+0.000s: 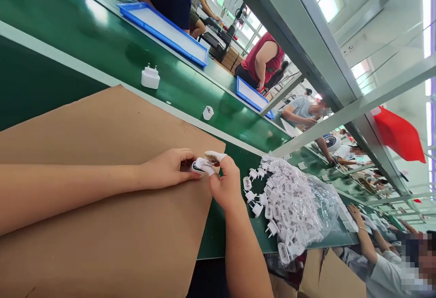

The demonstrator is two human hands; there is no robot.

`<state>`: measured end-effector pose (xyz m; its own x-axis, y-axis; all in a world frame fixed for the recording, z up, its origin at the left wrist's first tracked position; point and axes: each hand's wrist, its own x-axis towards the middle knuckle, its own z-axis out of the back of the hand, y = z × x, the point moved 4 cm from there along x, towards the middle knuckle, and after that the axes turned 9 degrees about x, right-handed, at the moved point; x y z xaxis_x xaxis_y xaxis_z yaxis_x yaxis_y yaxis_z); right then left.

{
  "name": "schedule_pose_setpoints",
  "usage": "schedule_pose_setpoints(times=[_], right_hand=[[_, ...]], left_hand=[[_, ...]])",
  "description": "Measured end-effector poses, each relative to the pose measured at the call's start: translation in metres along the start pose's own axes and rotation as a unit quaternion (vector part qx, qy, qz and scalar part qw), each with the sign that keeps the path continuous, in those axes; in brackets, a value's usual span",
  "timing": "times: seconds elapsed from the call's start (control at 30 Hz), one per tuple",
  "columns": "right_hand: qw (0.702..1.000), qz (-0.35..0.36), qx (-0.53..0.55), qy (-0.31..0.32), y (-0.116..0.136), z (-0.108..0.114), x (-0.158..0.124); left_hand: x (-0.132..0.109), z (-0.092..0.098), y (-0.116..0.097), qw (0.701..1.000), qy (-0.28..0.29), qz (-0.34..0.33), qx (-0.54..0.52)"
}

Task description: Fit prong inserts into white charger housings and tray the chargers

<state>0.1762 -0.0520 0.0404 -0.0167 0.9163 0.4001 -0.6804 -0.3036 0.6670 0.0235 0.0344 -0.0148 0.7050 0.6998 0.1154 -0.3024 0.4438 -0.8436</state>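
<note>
My left hand grips a white charger housing above the cardboard, its dark open end turned toward my right hand. White covers sit on the thumb and index finger of my right hand; the index cover is stained brown. The right thumb presses at the housing's open end, and the fingertips hide whatever may be between them. To the right of my hands lies a heap of white plug housings on a clear plastic bag, with several loose ones beside it.
A brown cardboard sheet covers the near bench. On the green conveyor belt stand a white plug charger and a smaller white piece. Blue trays line the far side. A metal frame slants overhead. Co-workers sit around.
</note>
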Motion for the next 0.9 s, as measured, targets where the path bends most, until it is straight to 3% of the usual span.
schedule_pose_setpoints(times=[0.3, 0.53, 0.77, 0.83, 0.9], right_hand=[[0.992, 0.025, -0.109, 0.059, 0.004, -0.011, 0.0], [0.977, -0.04, -0.187, 0.099, 0.004, -0.013, 0.011], [0.993, -0.093, -0.07, 0.022, -0.012, -0.013, 0.004], [0.995, -0.097, -0.03, -0.004, -0.013, 0.001, 0.002], [0.99, -0.11, -0.08, -0.037, -0.013, 0.027, -0.001]], left_hand=[[0.001, -0.001, 0.003, 0.999, -0.025, -0.032, 0.012], [0.001, -0.001, 0.002, 1.0, -0.014, -0.005, -0.008], [0.002, -0.003, 0.001, 1.0, -0.011, 0.016, -0.003], [0.012, 0.002, 0.001, 1.0, -0.013, 0.021, 0.019], [0.034, 0.012, 0.002, 0.997, -0.041, 0.034, 0.054]])
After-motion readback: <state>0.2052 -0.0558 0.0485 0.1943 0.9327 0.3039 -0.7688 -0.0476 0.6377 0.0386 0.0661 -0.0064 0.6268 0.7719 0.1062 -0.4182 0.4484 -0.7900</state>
